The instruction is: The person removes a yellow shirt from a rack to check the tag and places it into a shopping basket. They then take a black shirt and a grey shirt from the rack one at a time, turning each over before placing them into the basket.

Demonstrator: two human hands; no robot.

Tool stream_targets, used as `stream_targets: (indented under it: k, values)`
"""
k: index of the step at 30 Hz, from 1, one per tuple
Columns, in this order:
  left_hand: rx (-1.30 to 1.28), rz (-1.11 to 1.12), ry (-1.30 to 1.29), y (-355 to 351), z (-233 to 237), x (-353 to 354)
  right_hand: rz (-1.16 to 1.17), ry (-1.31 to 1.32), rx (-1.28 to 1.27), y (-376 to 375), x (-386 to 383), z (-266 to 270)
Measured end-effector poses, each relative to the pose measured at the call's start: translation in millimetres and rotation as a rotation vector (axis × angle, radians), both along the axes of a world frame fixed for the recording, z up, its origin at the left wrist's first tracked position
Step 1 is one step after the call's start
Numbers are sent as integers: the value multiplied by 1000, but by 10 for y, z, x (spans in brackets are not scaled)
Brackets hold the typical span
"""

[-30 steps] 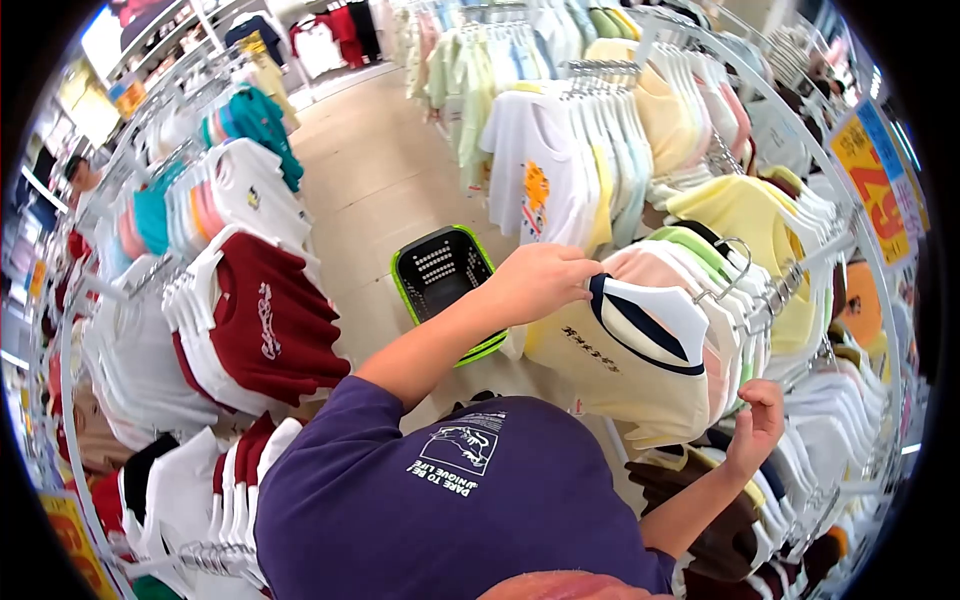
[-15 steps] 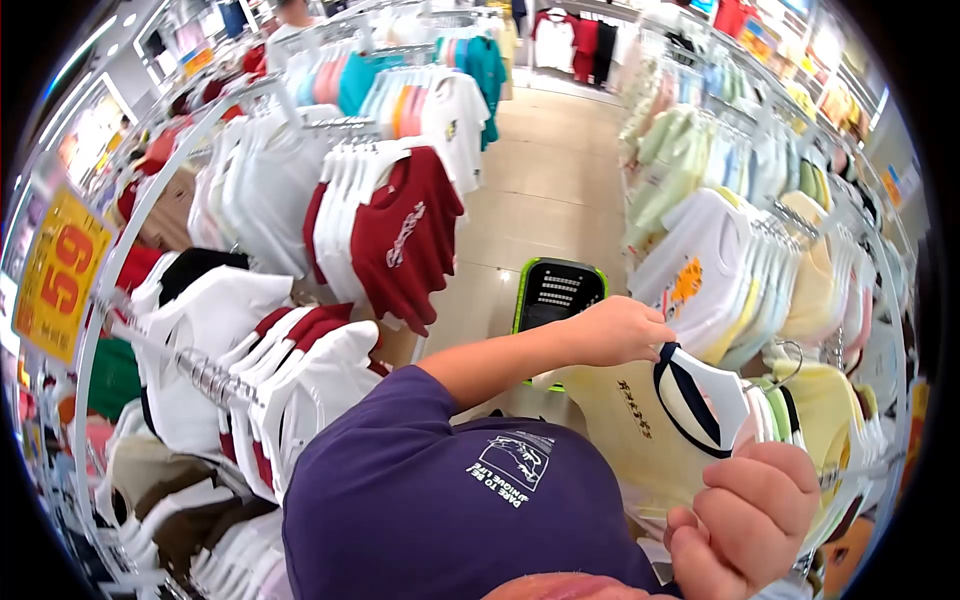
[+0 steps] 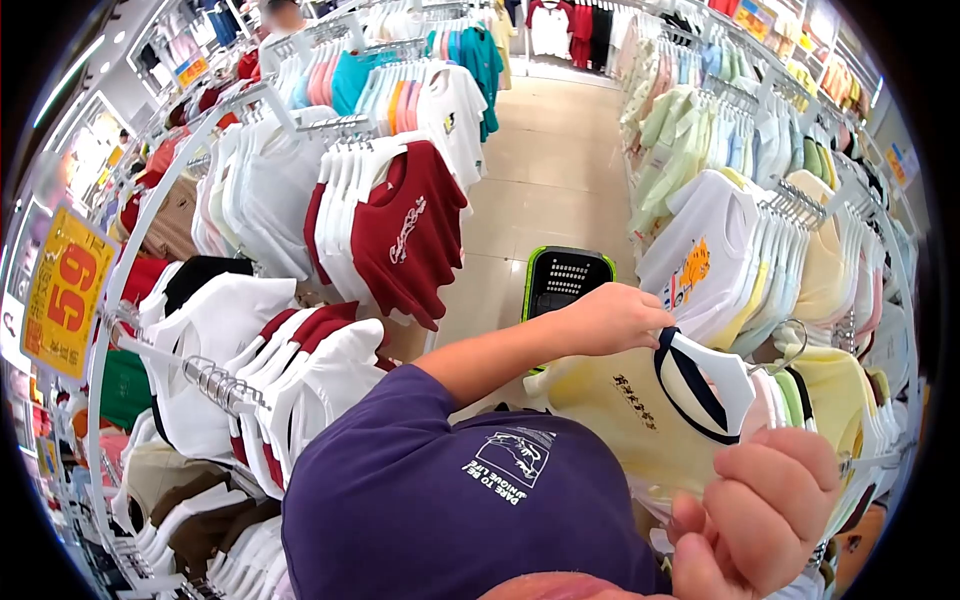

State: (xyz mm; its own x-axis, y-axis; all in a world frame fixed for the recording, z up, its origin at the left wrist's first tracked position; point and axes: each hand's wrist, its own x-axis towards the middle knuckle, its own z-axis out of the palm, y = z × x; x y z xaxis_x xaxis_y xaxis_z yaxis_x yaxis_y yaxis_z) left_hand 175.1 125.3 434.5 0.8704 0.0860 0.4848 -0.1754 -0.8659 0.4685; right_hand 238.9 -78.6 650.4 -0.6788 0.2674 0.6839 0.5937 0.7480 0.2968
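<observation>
My left hand (image 3: 622, 318) reaches across my body and pinches the shoulder of a pale yellow T-shirt (image 3: 590, 400) beside its navy collar. The T-shirt has small dark print on the chest and hangs on a white hanger (image 3: 715, 378) with a metal hook (image 3: 795, 345). My right hand (image 3: 765, 510) is a closed fist close to the camera, in front of the T-shirt's other shoulder. Its curled fingers hide whatever may be inside. Right behind the T-shirt hang more garments, among them another yellow one (image 3: 835, 390).
Racks of children's tops line both sides of a tiled aisle (image 3: 545, 160). A black and green basket or cart (image 3: 565, 280) stands on the floor ahead. Left are dark red T-shirts (image 3: 405, 235), white tops and a yellow "59" sign (image 3: 68, 292). A person (image 3: 283, 30) stands far back left.
The view has shifted slightly. My right fist has moved a little to the right. My left hand keeps its pinch on the T-shirt, whose front now spreads a bit flatter.
</observation>
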Motion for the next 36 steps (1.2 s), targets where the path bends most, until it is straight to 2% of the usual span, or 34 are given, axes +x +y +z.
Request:
stream_targets:
  k: [3, 6, 7, 9, 10, 12, 15, 16, 18, 21, 23, 28, 32, 33, 36]
  values:
    - [7, -23, 27, -31, 37, 96, -29, -28, 9, -187, 117, -71]
    - [13, -53, 6, -52, 34, 241, -318, 218, 24, -421, 90, -341]
    - [12, -61, 12, -43, 6, 287, -307, 343, 31, -500, 207, -415]
    - [-1, -97, 24, -72, -18, 406, -439, 581, 178, -596, 322, -634]
    - [-7, -117, 29, -101, 3, 456, -565, 615, 109, -746, 410, -638]
    - [38, -127, 11, -155, -10, 568, -739, 757, 193, -935, 654, -861]
    - [-26, -213, -3, -212, 12, 704, -1102, 956, -91, -1326, 972, -1165]
    - [-32, -236, 6, -242, 18, 749, -1163, 1095, -180, -1391, 998, -1268]
    - [-44, -275, 22, -315, 49, 825, -1221, 1184, -319, -1501, 1043, -1439]
    - [-65, -315, 35, -425, 46, 925, -1452, 1098, -353, -1439, 847, -1461]
    - [-63, -327, 37, -480, 0, 998, -1551, 972, -290, -1484, 813, -1556]
    - [-44, -379, 66, -599, 36, 1071, -1669, 803, -202, -1623, 748, -1679]
    - [-58, -434, 69, -668, 5, 1145, -1697, 908, -289, -1682, 657, -1661]
    - [-66, -450, 67, -682, -7, 1155, -1692, 864, -258, -1702, 645, -1673]
    - [-68, -488, 56, -737, -10, 1165, -1614, 1159, -439, -1735, 558, -1662]
